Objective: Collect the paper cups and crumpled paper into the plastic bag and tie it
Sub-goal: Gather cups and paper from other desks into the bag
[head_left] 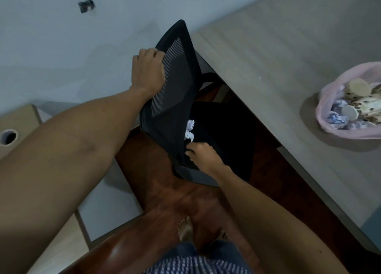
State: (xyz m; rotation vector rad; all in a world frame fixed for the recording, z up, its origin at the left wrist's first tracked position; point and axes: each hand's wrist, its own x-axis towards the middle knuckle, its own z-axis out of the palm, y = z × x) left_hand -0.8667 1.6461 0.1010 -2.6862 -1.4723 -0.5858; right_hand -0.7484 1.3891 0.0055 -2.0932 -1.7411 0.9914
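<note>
A pink plastic bag (327, 100) lies open on the grey table at the right, holding paper cups (357, 87) and crumpled paper (338, 117). Two white crumpled paper balls (190, 129) lie on the black seat of an office chair, close to the backrest. My left hand (148, 71) grips the top edge of the chair's mesh backrest (175, 84). My right hand (201, 153) hovers over the seat just below the paper balls, fingers loosely curled and holding nothing.
The grey table (268, 57) runs along the right, with the chair pushed partly under its edge. The floor is dark red wood (175, 197). A cardboard box (18, 121) sits at the left by the wall. My bare feet (185, 230) stand below.
</note>
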